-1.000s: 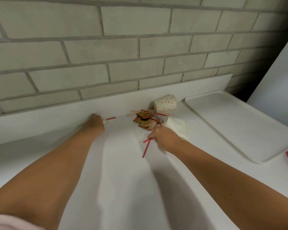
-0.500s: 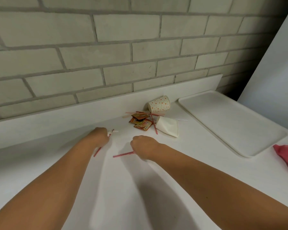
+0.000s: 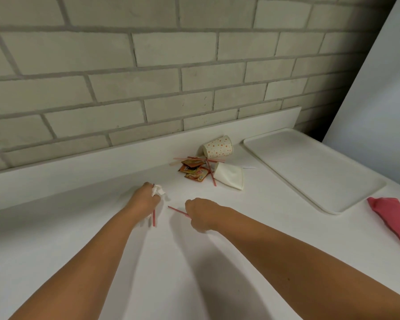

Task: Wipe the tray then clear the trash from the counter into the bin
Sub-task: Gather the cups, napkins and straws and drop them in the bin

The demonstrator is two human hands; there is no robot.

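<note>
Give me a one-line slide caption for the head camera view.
Left hand and right hand each grip a red straw near cups and packets.

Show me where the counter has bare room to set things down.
Free: the tray, bare; the near counter between the forearms; the strip left of the left hand. Crowded: the trash pile by the polka-dot cup.

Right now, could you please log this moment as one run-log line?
phase: clearing trash | left hand: crumpled paper, straw | right hand: straw | pile remains by tray
</note>
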